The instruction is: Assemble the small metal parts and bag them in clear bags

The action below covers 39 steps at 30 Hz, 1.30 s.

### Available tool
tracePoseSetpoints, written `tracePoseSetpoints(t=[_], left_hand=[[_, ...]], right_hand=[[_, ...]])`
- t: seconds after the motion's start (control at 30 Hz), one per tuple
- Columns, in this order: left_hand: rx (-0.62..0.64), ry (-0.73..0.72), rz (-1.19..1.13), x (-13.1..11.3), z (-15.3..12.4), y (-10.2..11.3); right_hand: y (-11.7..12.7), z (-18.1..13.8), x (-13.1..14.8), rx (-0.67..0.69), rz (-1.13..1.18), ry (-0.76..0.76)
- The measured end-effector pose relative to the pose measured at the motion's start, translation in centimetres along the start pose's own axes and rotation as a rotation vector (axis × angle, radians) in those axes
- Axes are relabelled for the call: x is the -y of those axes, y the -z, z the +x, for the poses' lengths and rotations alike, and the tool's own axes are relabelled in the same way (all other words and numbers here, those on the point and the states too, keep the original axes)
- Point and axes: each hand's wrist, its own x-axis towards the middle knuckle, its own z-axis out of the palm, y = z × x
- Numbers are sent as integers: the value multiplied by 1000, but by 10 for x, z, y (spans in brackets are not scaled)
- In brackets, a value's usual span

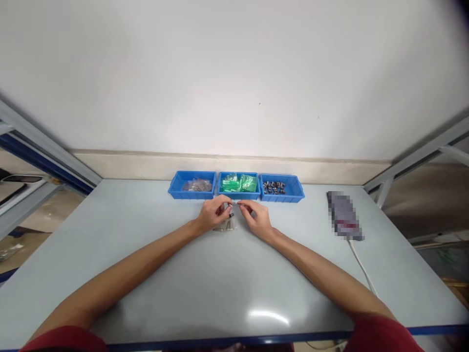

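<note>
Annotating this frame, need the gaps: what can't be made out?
All head view:
- Small item between the fingers: shape unclear; too small, partly covered by them.
- Clear bag: contents too small to identify; part hidden by the left hand.
- Gray object at right: pixelated.
- White cable: lost at the right forearm.
- Parts in the right blue bin: too small to identify.

You were in what looked like a small-parts workshop: your grey workbench (183, 288) stood between metal frames (51, 143), with blue bins (192, 195) of little metallic pieces (274, 187) and plastic packets (240, 184) lined along its far edge, by a plain wall (234, 88).
</note>
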Motion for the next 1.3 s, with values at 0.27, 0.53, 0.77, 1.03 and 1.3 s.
tracePoseSetpoints(t=[0.27,0.53,0.77,1.03,1.3], left_hand=[[-22,-5,17,-2,1,-1],[-93,-7,21,-2,2,-3],[-53,-3,13,-1,4,-2],[-47,-14,-13,0,5,-3],[-66,78,-39,4,1,-3]], right_hand=[[2,0,1,3,-2,1],[2,2,0,-6,-32,-19],[3,4,2,-1,-22,-48],[4,2,-1,39,-3,-61],[2,2,-2,25,-6,-45]])
